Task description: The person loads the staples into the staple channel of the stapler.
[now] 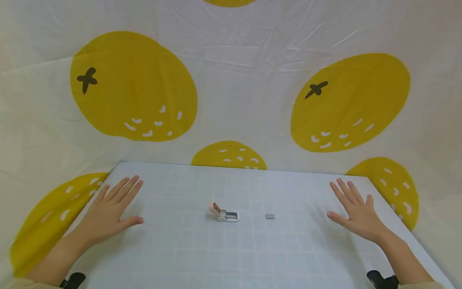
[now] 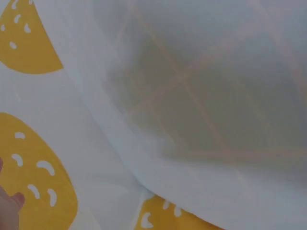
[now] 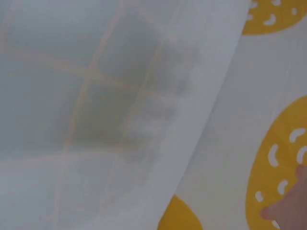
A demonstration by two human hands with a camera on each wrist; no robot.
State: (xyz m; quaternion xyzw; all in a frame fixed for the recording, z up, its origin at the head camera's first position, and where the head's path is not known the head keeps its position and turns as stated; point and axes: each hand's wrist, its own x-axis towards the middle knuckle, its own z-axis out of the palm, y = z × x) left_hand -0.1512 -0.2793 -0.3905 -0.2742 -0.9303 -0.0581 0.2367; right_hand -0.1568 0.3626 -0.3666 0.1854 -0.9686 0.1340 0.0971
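"Where are the hands?"

"The left hand [image 1: 112,212] is over the left side of the desk [image 1: 202,257], the right hand [image 1: 359,214] over the right side. Both are spread wide, backs up, fingers straight and thumbs pointing inward, holding nothing."

"And between them?"

"A small stapler [image 1: 228,216], near the middle of the desk. Its base is white, and its pinkish upper arm is swung up and back to the left, so the metal channel shows. Just beside it on the right, not touching, lies a small gray block [image 1: 270,216], flat on the surface."

"Any writing on those two?"

"Both are too small in the head view to tell. The markings I can make out are printed patterns: a pale grid on the desk, and on the white cloth [image 1: 242,88] behind it, big yellow fruits [image 1: 133,90] with white flecks. Two of them bear a dark cross-shaped mark [image 1: 87,80]."

"What do the wrist cameras add?"

"Not much. Each gives a blurred, shadowed stretch of the gridded desk, its edge, and some yellow print beyond. A bit of the left hand enters at the lower left of its view, a bit of the right hand at the lower right of its own."
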